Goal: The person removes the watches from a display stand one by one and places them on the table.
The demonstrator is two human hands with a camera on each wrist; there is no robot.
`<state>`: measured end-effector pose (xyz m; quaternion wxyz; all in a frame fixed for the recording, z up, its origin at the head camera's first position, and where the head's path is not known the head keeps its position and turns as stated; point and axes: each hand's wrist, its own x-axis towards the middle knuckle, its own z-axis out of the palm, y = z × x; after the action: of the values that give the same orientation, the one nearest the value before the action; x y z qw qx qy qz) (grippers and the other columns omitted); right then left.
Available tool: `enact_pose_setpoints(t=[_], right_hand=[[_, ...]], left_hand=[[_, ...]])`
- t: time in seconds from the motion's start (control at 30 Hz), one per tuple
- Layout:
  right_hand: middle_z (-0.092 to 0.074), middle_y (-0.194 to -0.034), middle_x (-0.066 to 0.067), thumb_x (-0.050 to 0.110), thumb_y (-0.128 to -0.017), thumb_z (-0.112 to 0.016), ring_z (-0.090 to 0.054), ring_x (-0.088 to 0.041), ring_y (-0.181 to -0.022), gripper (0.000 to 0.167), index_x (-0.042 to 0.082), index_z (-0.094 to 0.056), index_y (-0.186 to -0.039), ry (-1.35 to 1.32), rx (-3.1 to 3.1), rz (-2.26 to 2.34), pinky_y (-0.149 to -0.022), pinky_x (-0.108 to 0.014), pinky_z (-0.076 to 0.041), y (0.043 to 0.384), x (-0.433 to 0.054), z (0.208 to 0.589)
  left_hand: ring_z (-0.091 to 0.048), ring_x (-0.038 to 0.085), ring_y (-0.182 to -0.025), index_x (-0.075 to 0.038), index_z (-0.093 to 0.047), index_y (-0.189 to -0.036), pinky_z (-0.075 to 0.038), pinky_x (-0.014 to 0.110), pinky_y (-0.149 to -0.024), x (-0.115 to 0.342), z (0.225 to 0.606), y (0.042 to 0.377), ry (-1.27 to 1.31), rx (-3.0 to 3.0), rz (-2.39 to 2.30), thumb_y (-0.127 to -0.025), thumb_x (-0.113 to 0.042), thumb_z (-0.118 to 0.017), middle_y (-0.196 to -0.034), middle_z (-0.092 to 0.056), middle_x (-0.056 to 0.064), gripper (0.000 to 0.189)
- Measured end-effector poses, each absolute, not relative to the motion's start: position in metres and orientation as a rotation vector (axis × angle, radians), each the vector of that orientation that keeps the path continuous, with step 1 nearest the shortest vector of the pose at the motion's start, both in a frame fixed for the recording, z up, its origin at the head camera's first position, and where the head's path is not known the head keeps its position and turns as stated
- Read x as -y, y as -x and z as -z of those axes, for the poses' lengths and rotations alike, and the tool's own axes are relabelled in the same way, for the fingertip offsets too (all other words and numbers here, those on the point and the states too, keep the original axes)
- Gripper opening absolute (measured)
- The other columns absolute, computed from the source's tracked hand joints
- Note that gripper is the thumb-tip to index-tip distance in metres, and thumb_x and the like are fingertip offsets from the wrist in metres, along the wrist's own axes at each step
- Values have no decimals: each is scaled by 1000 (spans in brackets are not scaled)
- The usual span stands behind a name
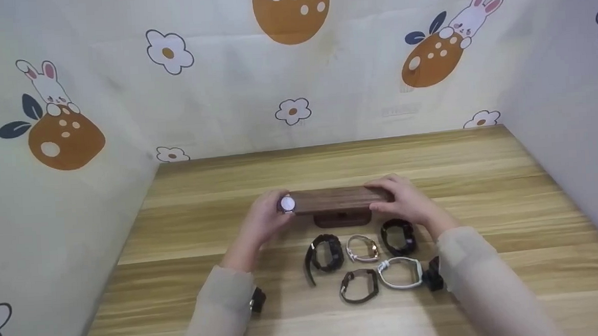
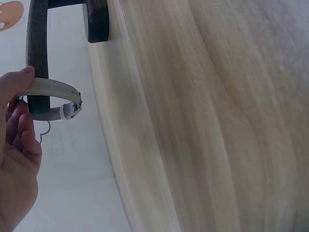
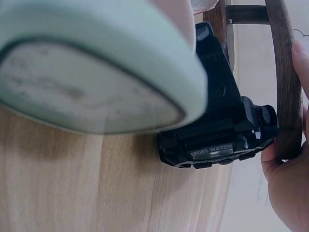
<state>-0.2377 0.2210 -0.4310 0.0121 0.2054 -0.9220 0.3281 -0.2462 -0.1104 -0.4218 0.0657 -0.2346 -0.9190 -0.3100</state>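
A dark wooden watch stand (image 1: 331, 199) has a long horizontal bar over a small base (image 1: 342, 219). Round the bar's left end hangs a small watch (image 1: 288, 204) with a pale round dial. Its whitish strap (image 2: 53, 88) looks buckled into a loop in the left wrist view. My left hand (image 1: 261, 218) pinches that watch at the bar's end, thumb on the strap. At the other end, my right hand (image 1: 407, 199) grips the bar between thumb and fingers. Nearest it on the table is a black sport watch (image 3: 212, 140).
In front of the stand lie a black watch (image 1: 335, 252) with its strap end out, a white-and-gold watch (image 1: 375, 248), a slim dark watch (image 1: 357, 301) and a pale green watch (image 1: 400, 287). Patterned cloth walls (image 1: 223, 90) border the wooden table (image 1: 183, 297) at back and sides.
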Motion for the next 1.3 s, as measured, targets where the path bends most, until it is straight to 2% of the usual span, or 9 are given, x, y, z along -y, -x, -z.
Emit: enact_pose_setpoints(t=[0.43, 0.77, 1.3], right_hand=[[-54, -119, -14, 36, -81, -71, -48, -32, -110, 56, 14, -55, -130, -678, 2858, -993, -96, -53, -37, 237, -223, 430], [-53, -118, -14, 35, -81, -72, -48, -32, -108, 56, 16, -55, -130, -645, 2865, -1017, -95, -52, -38, 237, -222, 431], [-54, -116, -13, 35, -82, -71, -48, -31, -107, 55, 14, -55, -130, -657, 2861, -996, -94, -51, -39, 237, -220, 431]], left_hand=[[-59, 31, -98, 4, -59, -113, -48, 43, -87, 116, 426, 243, 635, 2754, 1045, -75, -8, -74, -105, -63, 17, 43], [-59, 23, -85, 4, -60, -111, -52, 36, -77, 121, 434, 240, 608, 2696, 1128, -74, -3, -74, -96, -63, 12, 40], [-59, 24, -85, 6, -57, -109, -52, 36, -77, 123, 440, 226, 643, 2690, 1142, -75, -3, -73, -95, -60, 13, 38]])
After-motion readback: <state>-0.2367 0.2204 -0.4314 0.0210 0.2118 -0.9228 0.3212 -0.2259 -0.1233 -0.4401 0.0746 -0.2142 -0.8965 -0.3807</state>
